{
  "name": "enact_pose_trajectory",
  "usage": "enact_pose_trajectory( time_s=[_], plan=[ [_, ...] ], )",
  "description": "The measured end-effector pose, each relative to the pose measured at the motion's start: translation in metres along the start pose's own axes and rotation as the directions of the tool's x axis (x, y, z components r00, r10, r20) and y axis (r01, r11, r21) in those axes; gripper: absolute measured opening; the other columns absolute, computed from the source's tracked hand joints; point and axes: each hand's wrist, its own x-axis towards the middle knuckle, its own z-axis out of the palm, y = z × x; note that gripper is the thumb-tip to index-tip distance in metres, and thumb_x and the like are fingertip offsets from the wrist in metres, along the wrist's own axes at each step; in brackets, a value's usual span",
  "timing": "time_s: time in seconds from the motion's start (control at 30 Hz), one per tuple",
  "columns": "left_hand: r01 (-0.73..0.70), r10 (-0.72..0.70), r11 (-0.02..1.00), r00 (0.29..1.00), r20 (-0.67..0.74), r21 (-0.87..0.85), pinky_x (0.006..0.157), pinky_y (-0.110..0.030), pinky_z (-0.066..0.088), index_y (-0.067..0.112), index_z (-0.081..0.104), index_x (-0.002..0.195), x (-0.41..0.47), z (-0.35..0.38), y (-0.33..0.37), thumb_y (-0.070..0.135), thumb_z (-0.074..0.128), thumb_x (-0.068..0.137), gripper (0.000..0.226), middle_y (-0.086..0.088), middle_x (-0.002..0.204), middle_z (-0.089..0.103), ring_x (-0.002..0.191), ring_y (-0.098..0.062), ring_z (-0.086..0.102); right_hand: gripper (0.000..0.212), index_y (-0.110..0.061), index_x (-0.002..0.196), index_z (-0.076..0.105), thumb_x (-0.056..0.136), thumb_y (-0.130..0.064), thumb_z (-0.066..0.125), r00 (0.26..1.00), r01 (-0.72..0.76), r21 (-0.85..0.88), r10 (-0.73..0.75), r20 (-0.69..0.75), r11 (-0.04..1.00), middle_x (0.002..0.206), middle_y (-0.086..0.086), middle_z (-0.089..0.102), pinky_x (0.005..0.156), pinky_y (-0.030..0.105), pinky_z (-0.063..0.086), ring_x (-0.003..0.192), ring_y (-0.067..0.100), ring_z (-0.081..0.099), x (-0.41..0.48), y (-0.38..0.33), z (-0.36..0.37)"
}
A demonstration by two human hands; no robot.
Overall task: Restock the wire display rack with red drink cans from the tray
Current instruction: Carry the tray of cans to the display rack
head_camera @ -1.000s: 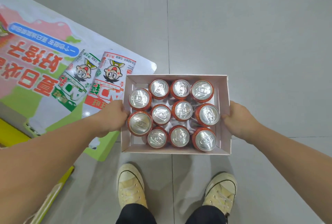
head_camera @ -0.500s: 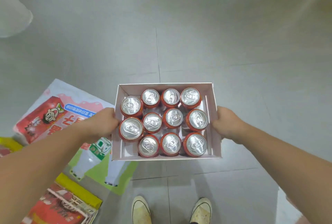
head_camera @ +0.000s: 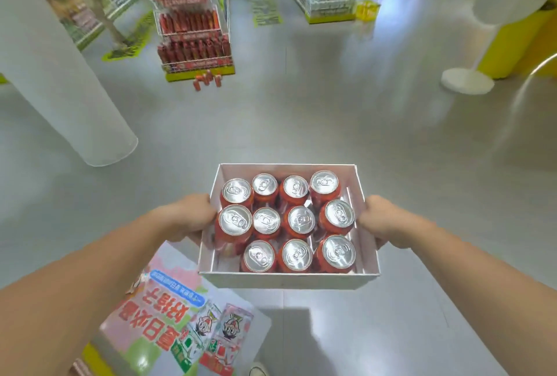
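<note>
While both hands, left hand and right hand, clasp its sides, the tray hangs between them.

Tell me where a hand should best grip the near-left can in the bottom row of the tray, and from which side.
Grip the near-left can by its upper rim and wall, coming straight down from above. It stands upright, boxed in by the tray front wall and a neighbouring can on its right; only the empty corner to its left gives finger room.
</note>
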Motion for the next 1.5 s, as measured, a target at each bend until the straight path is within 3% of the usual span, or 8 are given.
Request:
enact_pose_trajectory(
  time_s=[0.27,0.47,0.63,1.03,1.17,1.23,1.33,1.5],
  plan=[
    [-0.070,0.068,0.997,0.996,-0.060,-0.036,0.059,-0.040,0.061,-0.003,0.069,0.100,0.054,-0.123,0.074,0.001,0.054,0.093,0.017,-0.022,0.087,0.077,0.082,-0.039,0.075,0.027,-0.001,0.101,0.068,0.090,0.003,0.043,0.996,0.084,-0.093,-0.083,0.020,0.992,0.087,0.017,0.078,0.067,0.055,0.062,0.077,0.039,0.076,0.057,-0.156,-0.067],
    [-0.076,0.073,0.996,0.995,-0.063,-0.046,0.065,-0.045,0.063,0.001,0.069,0.099,0.114,-0.213,0.113,0.002,0.053,0.093,0.018,-0.016,0.085,0.077,0.079,-0.035,0.076,0.028,-0.002,0.094,0.069,0.089,0.005,0.042,0.991,0.131,-0.117,-0.128,0.033,0.985,0.081,0.015,0.078,0.069,0.054,0.063,0.077,0.038,0.076,0.130,-0.253,-0.088],
    [-0.065,0.057,0.995,0.992,-0.111,-0.070,0.062,-0.041,0.063,0.005,0.068,0.089,0.180,-0.281,0.140,-0.003,0.051,0.091,0.019,-0.006,0.069,0.075,0.064,-0.025,0.073,0.031,-0.004,0.081,0.066,0.089,0.008,0.038,0.987,0.153,-0.140,-0.146,0.060,0.978,0.063,0.006,0.074,0.061,0.043,0.062,0.065,0.031,0.075,0.218,-0.328,-0.101],
    [-0.059,-0.012,0.976,0.948,-0.319,-0.211,0.062,-0.048,0.063,0.008,0.071,0.102,0.379,-0.453,0.169,0.007,0.059,0.093,0.015,-0.011,0.086,0.079,0.078,-0.033,0.077,0.023,-0.007,0.096,0.071,0.094,-0.006,0.048,0.941,0.326,-0.184,-0.300,0.156,0.927,0.079,0.011,0.078,0.060,0.052,0.063,0.073,0.034,0.076,0.483,-0.527,-0.111],
    [-0.034,-0.061,0.967,0.931,-0.360,-0.252,0.046,-0.033,0.055,0.004,0.070,0.097,0.446,-0.517,0.168,0.004,0.055,0.091,0.017,-0.015,0.076,0.077,0.067,-0.032,0.074,0.027,-0.011,0.099,0.072,0.092,-0.007,0.046,0.931,0.352,-0.189,-0.323,0.169,0.917,0.083,0.011,0.078,0.058,0.050,0.063,0.076,0.035,0.076,0.562,-0.598,-0.098],
    [-0.022,-0.080,0.964,0.927,-0.367,-0.265,0.048,-0.034,0.056,0.002,0.070,0.097,0.486,-0.551,0.162,0.004,0.053,0.090,0.018,-0.020,0.080,0.076,0.068,-0.033,0.074,0.026,-0.012,0.100,0.071,0.093,-0.009,0.046,0.928,0.356,-0.172,-0.327,0.176,0.918,0.085,0.011,0.078,0.060,0.053,0.062,0.076,0.036,0.076,0.606,-0.629,-0.086],
    [-0.027,-0.077,0.963,0.925,-0.372,-0.266,0.060,-0.045,0.063,0.001,0.070,0.097,0.549,-0.604,0.149,0.007,0.053,0.091,0.019,-0.023,0.083,0.076,0.074,-0.040,0.075,0.025,-0.011,0.099,0.070,0.093,-0.010,0.046,0.931,0.355,-0.165,-0.331,0.155,0.920,0.079,0.009,0.077,0.050,0.044,0.060,0.069,0.032,0.076,0.669,-0.674,-0.064],
    [0.000,-0.105,0.963,0.923,-0.372,-0.271,0.054,-0.041,0.059,-0.001,0.070,0.097,0.647,-0.695,0.131,0.012,0.054,0.090,0.021,-0.023,0.083,0.076,0.078,-0.043,0.074,0.022,-0.012,0.095,0.067,0.095,-0.008,0.045,0.935,0.340,-0.140,-0.318,0.155,0.930,0.073,0.005,0.074,0.046,0.035,0.055,0.060,0.028,0.073,0.773,-0.746,-0.026]
  ],
)
